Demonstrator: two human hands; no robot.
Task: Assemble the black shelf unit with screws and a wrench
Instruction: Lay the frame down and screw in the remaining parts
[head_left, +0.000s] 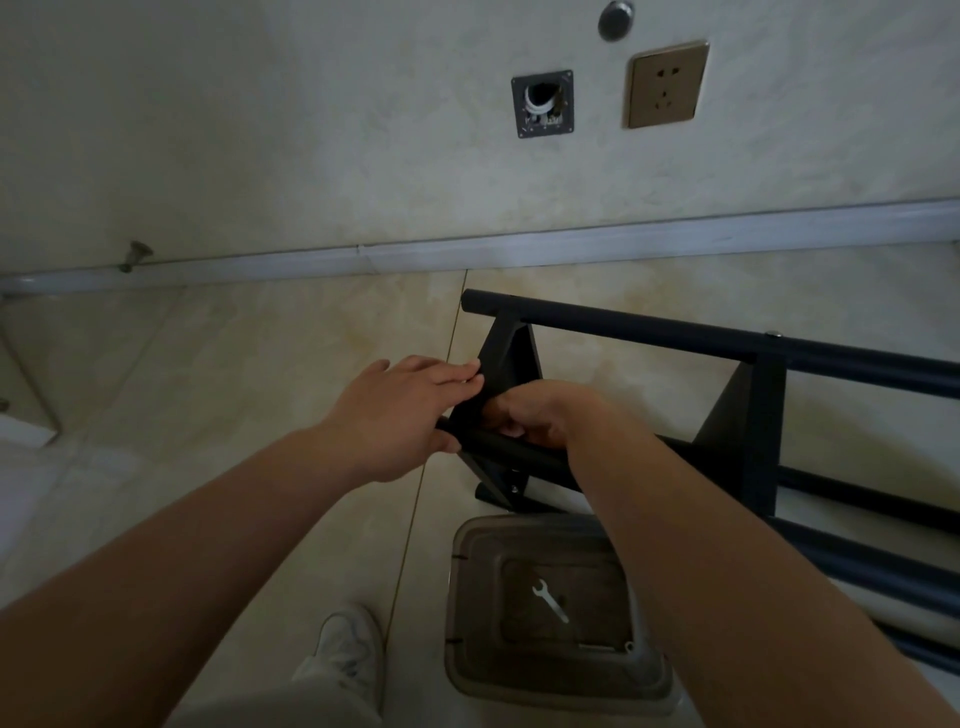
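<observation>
The black shelf unit (675, 332) lies on its side on the tiled floor (234, 364), near the wall: round matte tubes run off to the right, joined by flat dark panels that taper to a wedge shape. A small bright screw head (774, 335) shows on the upper tube. The left hand (400, 410) reaches in from the left, fingers straight and laid flat against the edge of the end panel (511, 358), thumb under the lower tube. The right hand (535, 415) has its grip curled round that lower tube just beside the panel, knuckles up; whether anything small is pinched inside cannot be told. Both forearms stretch forward, bare.

Below the hands, a translucent plastic tub (467, 649) with rounded corners sits on the floor, and a small silver wrench (549, 600) lies in it. A pale shoe (348, 649) stands left of the tub. On the wall are a brass-coloured socket plate (666, 85) and an open grey wall box (543, 104).
</observation>
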